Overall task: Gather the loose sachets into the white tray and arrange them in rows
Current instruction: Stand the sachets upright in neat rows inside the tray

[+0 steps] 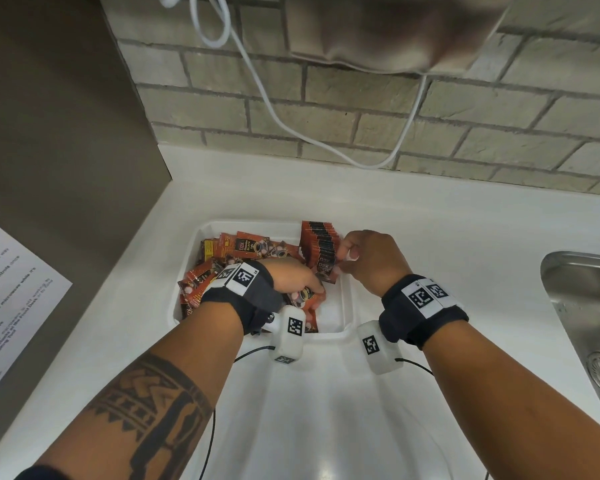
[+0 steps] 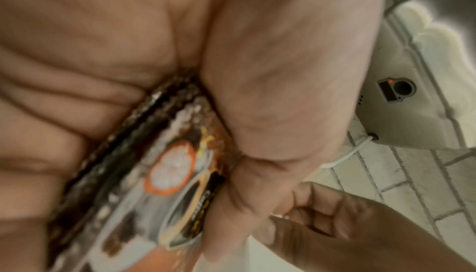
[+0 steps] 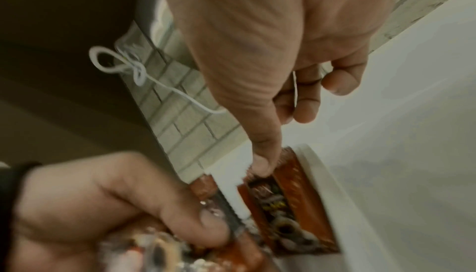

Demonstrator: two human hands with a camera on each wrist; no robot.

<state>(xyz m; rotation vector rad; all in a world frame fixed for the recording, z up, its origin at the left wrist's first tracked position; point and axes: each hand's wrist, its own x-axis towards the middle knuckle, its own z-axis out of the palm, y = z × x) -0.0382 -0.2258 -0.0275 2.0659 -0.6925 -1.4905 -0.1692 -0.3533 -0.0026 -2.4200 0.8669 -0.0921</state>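
Head view: a shallow white plastic tray with rounded corners [image 1: 347, 299] is sitting on the white countertop [image 1: 447, 237], and everything here is placed against that tray. Inside it, along its right wall, a row of small orange-red foil sachets with black tops [image 1: 321, 247] is standing on edge, packed face to face. Filling the tray's left and middle part, a loose heap of the same orange-red sachets [image 1: 229, 258] is lying flat and overlapping (cup pictures and black label panels are showing). The left hand [image 1: 297, 282] is reaching into the tray's middle, its fingers and thumb curling around a few sachets [image 2: 165, 174]. The right hand [image 1: 368, 258] is at the tray's right wall, its thumb tip [image 3: 260, 164] pressing on the standing row, the other fingers curling. Right of the tray, a steel sink [image 1: 582, 327] is showing.
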